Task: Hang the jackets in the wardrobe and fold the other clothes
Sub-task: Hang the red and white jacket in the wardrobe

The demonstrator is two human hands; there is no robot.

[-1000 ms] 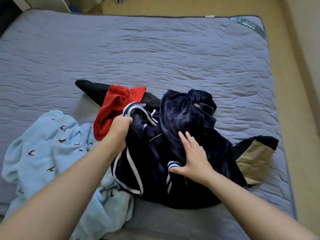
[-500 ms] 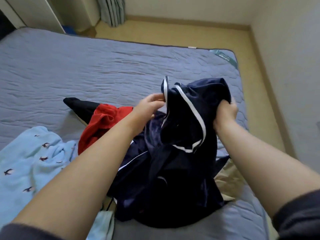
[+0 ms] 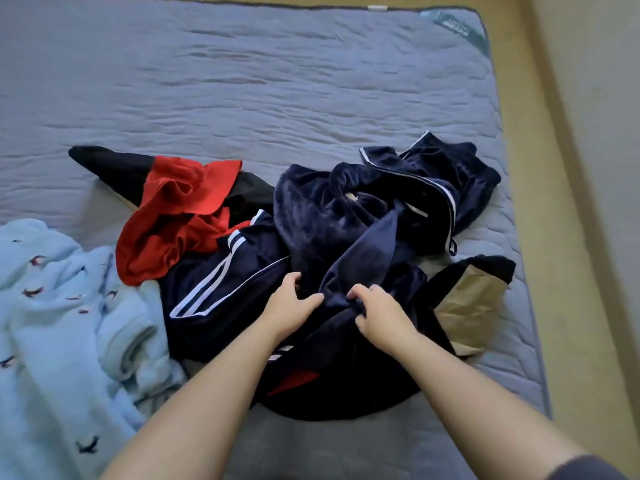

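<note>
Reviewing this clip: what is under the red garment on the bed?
A black garment lies under the red garment; its pointed end sticks out to the left on the grey mattress. How far it runs beneath, and anything else there, is covered.

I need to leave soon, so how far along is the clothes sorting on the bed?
Nothing looks done: no folded piece shows. In hand: left hand and right hand grip the navy fleece garment. Left: the striped navy garment, red garment, light blue garment and black-and-tan garment, all crumpled on the bed.
</note>
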